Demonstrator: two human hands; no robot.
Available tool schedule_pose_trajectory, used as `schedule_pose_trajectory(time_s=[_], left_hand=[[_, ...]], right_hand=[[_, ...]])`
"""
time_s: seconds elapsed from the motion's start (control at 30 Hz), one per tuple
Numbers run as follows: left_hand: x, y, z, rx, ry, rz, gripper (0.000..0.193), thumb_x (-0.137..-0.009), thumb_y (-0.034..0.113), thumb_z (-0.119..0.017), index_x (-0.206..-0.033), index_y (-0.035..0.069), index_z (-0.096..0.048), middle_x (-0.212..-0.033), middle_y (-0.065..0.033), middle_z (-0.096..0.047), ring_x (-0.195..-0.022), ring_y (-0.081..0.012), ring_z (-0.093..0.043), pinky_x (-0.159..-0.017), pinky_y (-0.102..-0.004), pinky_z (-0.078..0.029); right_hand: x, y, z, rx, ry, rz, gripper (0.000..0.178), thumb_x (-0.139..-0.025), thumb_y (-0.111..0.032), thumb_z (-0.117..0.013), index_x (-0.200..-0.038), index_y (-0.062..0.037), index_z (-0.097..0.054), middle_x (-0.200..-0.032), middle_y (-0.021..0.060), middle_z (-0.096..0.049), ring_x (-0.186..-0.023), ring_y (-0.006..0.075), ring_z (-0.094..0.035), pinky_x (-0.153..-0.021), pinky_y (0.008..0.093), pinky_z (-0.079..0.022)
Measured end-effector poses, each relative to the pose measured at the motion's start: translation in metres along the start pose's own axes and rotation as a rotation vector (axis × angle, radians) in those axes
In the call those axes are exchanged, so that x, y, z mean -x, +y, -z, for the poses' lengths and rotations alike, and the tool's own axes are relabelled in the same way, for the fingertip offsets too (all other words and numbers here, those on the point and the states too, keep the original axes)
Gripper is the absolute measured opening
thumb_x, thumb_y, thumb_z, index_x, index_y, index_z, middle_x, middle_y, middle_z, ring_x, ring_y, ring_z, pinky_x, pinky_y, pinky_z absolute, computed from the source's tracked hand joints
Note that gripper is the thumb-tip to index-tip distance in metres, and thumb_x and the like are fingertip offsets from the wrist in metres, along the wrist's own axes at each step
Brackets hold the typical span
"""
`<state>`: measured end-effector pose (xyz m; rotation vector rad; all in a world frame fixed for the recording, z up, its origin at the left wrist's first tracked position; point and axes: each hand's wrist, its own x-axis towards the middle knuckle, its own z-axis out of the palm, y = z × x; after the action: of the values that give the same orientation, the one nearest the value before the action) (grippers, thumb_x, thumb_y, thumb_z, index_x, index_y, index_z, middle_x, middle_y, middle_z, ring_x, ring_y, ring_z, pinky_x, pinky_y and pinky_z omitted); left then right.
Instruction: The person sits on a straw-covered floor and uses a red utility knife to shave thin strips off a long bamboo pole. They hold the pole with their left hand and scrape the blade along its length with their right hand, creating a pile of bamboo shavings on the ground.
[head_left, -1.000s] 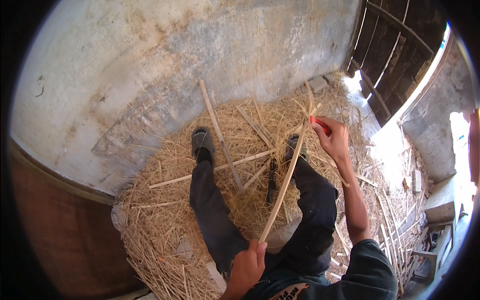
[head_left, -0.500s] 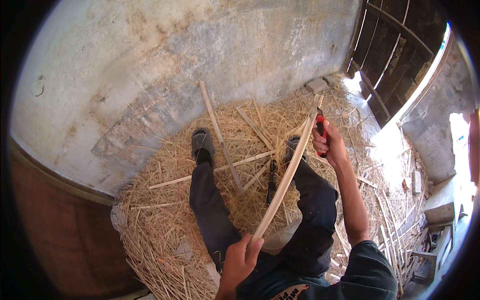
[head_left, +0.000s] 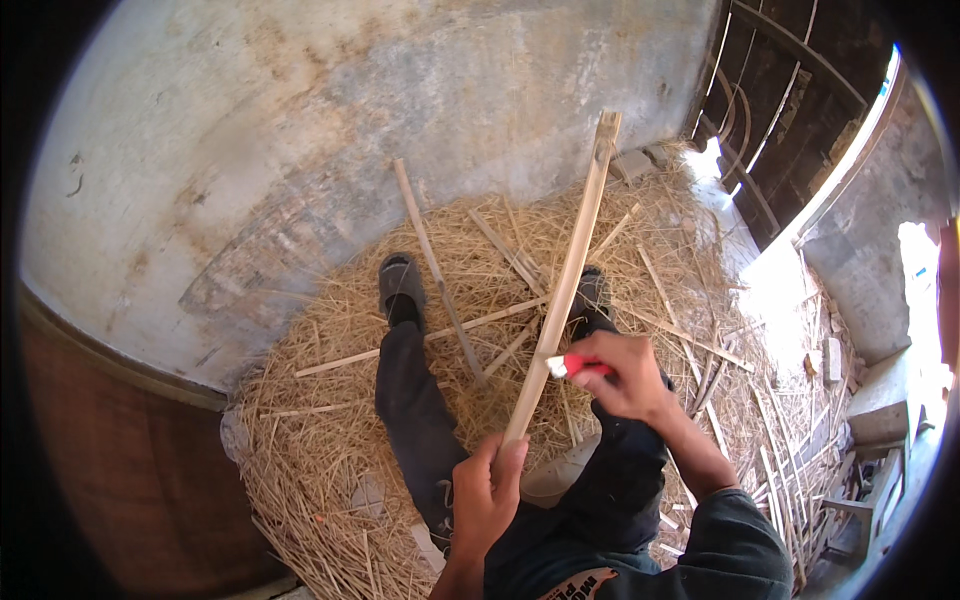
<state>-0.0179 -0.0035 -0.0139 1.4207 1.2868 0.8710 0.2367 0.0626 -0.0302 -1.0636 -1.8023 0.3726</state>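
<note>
Over a straw-strewn floor (head_left: pixel 330 430), the left hand (head_left: pixel 487 497) has its fingers clamped on a bamboo strip's (head_left: pixel 572 262) lower end, angling it away while the right hand (head_left: pixel 618 372), fingers wrapped around a red-handled knife (head_left: pixel 575 366), sets the blade against it.

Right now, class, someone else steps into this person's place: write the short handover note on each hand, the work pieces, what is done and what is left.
Left hand: closed round the near end of the long bamboo strip, which slants up and away over the legs.
Right hand: grips the red-handled knife, blade against the strip just above the left hand.
Around: cut strips and a heap of shavings under both feet.
Done: shavings show earlier paring.
Left: how much of this strip needs paring cannot be told.
</note>
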Motion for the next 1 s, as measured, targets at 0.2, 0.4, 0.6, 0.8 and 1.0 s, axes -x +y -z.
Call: schedule_pose_trajectory(time_s=[0.2, 0.4, 0.6, 0.8, 1.0], left_hand=[[-0.001, 0.008, -0.004, 0.048, -0.044, 0.016, 0.026, -0.113, 0.021, -0.062, -0.122, -0.001, -0.075, -0.074, 0.0063, -0.054, -0.065, -0.0021, -0.041, -0.056, -0.0252, -0.032], [-0.003, 0.013, -0.002, 0.065, -0.05, 0.019, 0.028, -0.114, 0.022, -0.059, -0.123, -0.001, -0.074, -0.077, 0.005, -0.055, -0.068, -0.0029, -0.042, -0.058, -0.0244, -0.033], [-0.006, 0.007, -0.001, 0.175, -0.108, 0.046, 0.027, -0.113, 0.021, -0.061, -0.125, -0.001, -0.071, -0.074, 0.0016, -0.058, -0.066, -0.0034, -0.048, -0.057, -0.0267, -0.039], [-0.013, 0.016, -0.003, 0.1, -0.113, -0.032, 0.027, -0.111, 0.024, -0.066, -0.12, -0.001, -0.07, -0.075, 0.0015, -0.06, -0.066, -0.0037, -0.049, -0.057, -0.0267, -0.039], [-0.016, 0.021, -0.008, 0.086, -0.083, -0.056, 0.027, -0.111, 0.024, -0.067, -0.117, -0.001, -0.069, -0.073, -0.0003, -0.061, -0.063, -0.0056, -0.051, -0.056, -0.0285, -0.04]], right_hand=[[0.004, -0.022, 0.003, 0.235, -0.076, 0.114, 0.035, -0.084, -0.035, -0.088, -0.11, -0.0124, -0.078, -0.076, 0.0023, -0.062, -0.055, 0.0231, -0.062, -0.051, 0.0363, -0.048], [0.004, -0.029, 0.001, 0.256, -0.101, 0.15, 0.038, -0.085, -0.036, -0.087, -0.108, -0.0072, -0.078, -0.075, 0.0024, -0.065, -0.056, 0.0235, -0.062, -0.051, 0.0365, -0.047], [0.007, -0.033, -0.003, 0.222, -0.08, 0.13, 0.037, -0.085, -0.035, -0.087, -0.11, -0.0097, -0.078, -0.075, 0.002, -0.063, -0.056, 0.0228, -0.064, -0.051, 0.0358, -0.049], [0.011, -0.032, -0.011, 0.195, -0.051, 0.116, 0.035, -0.087, -0.034, -0.087, -0.111, -0.0106, -0.078, -0.074, 0.0016, -0.063, -0.056, 0.0225, -0.064, -0.05, 0.0357, -0.049], [0.014, -0.035, -0.013, 0.202, -0.054, 0.078, 0.036, -0.086, -0.035, -0.087, -0.112, -0.0109, -0.078, -0.074, 0.0016, -0.063, -0.056, 0.0224, -0.064, -0.05, 0.0356, -0.049]])
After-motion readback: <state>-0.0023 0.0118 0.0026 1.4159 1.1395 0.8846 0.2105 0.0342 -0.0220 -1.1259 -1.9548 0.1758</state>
